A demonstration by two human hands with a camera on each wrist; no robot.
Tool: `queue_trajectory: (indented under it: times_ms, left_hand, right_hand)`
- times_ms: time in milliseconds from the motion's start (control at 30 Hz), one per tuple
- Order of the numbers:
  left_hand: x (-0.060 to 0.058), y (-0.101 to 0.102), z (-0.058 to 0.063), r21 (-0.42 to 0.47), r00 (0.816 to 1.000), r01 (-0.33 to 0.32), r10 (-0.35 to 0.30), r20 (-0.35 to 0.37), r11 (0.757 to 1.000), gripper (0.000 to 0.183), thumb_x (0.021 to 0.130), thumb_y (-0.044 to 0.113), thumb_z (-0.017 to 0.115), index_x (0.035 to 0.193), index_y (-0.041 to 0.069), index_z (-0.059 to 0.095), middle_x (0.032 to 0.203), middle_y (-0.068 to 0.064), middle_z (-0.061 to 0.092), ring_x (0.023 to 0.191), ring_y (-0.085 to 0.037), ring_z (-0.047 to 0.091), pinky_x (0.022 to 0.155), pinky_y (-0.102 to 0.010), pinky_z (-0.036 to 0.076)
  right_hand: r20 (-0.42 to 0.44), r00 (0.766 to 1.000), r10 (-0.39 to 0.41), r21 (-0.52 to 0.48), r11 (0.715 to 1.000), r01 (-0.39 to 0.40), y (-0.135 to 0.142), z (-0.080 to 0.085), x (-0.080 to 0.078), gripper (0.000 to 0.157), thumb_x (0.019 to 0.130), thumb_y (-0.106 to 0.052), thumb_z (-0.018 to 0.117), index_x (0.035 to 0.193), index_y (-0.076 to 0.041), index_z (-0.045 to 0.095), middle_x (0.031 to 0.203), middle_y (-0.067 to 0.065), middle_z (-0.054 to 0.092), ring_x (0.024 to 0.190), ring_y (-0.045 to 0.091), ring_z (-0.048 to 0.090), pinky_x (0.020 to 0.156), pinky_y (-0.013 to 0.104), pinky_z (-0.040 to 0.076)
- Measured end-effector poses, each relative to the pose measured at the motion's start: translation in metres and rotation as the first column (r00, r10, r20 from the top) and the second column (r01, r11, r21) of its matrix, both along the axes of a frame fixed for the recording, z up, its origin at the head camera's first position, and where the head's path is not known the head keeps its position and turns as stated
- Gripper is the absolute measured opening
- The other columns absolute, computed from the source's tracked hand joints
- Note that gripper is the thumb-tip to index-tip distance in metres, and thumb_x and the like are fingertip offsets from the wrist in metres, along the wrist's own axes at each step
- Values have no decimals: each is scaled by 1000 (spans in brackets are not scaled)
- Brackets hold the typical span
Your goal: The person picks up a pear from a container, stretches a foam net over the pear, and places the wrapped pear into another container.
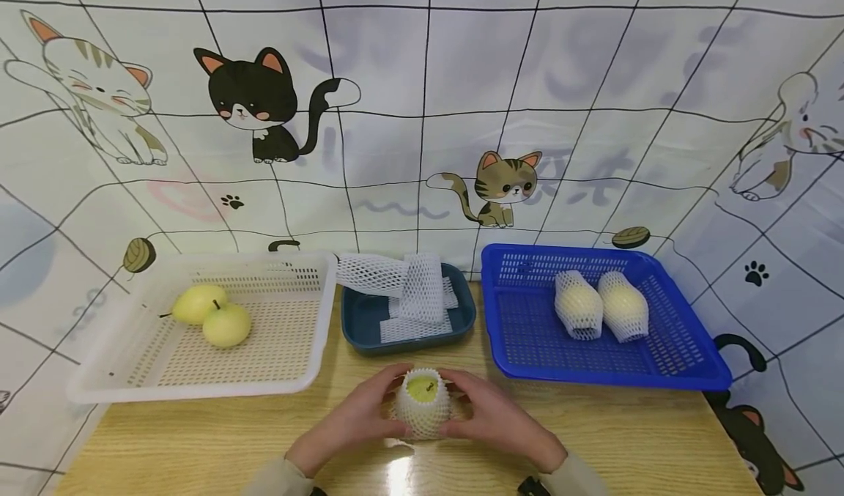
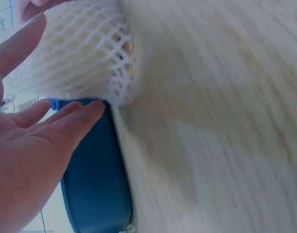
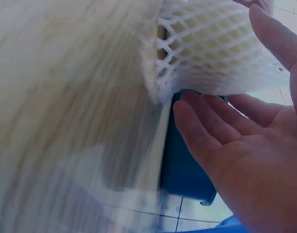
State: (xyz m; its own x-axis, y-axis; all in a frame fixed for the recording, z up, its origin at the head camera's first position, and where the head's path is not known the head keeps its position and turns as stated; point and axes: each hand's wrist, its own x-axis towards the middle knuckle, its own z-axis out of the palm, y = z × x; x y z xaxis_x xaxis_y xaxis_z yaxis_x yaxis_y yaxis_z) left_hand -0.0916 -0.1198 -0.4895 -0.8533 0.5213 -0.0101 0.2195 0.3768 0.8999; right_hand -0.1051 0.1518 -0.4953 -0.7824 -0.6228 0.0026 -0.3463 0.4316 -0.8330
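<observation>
A yellow-green pear [image 1: 422,388] stands on the table inside a white foam net sleeve [image 1: 424,417], its stem showing through the open top. My left hand [image 1: 359,412] holds the sleeve from the left, thumb in front and fingers farther back. From the other side my right hand [image 1: 494,417] holds it in the same way. In the left wrist view, the left fingers [image 2: 66,121] lie along the net [image 2: 80,53], near its lower rim. The right wrist view has the right thumb [image 3: 272,36] on the mesh and the fingers beside its lower end.
A white basket [image 1: 198,390] with two bare pears [image 1: 226,325] is at left. Behind my hands, a dark teal bin [image 1: 409,346] contains flat foam nets [image 1: 422,291]. A blue basket [image 1: 593,375] with two netted pears [image 1: 623,305] stands at right. A cat-print cloth [image 1: 395,130] hangs behind.
</observation>
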Motion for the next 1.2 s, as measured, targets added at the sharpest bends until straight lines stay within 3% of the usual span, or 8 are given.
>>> queue_trajectory:
  times_ms: [167,433,867,1067,1200]
  left_hand:
    - [-2,10,-2,-38,999,3,-5,-47,999,89,79,14,91,151,-2,42,145,-14,55,128,-29,57,105,-38,50]
    - [1,14,-6,-155,993,-21,3,-117,988,90,75,16,94,147,-4,44,140,-16,58,123,-29,59,103,-41,50]
    - [3,20,-10,-221,978,-31,-16,-209,975,92,71,11,96,145,-3,43,138,-15,58,122,-27,59,105,-42,49]
    - [5,18,-10,-189,983,-61,26,-182,980,92,73,13,94,148,-2,42,139,-14,58,120,-26,60,102,-41,51]
    - [7,14,-9,-81,993,-80,73,-90,993,92,77,20,91,151,2,41,143,-13,56,122,-25,60,101,-37,51]
  right_hand:
    - [-28,1000,3,31,1000,-2,-5,-3,-1,82,86,-38,86,150,-5,49,143,8,60,122,21,62,102,38,53]
    - [-89,996,12,125,992,-1,-10,-6,-2,85,84,-33,88,152,-4,46,143,8,60,125,19,60,104,37,51]
    - [-167,986,21,165,986,7,-17,-3,1,84,77,-18,92,149,-5,49,131,5,66,116,17,63,98,38,53]
    - [-95,995,7,150,989,7,-13,-1,1,84,80,-26,90,151,-9,48,136,3,64,122,18,60,102,40,51]
    - [-21,1000,-12,82,997,14,-9,1,2,85,85,-37,87,154,-10,46,136,3,64,121,18,61,101,40,52]
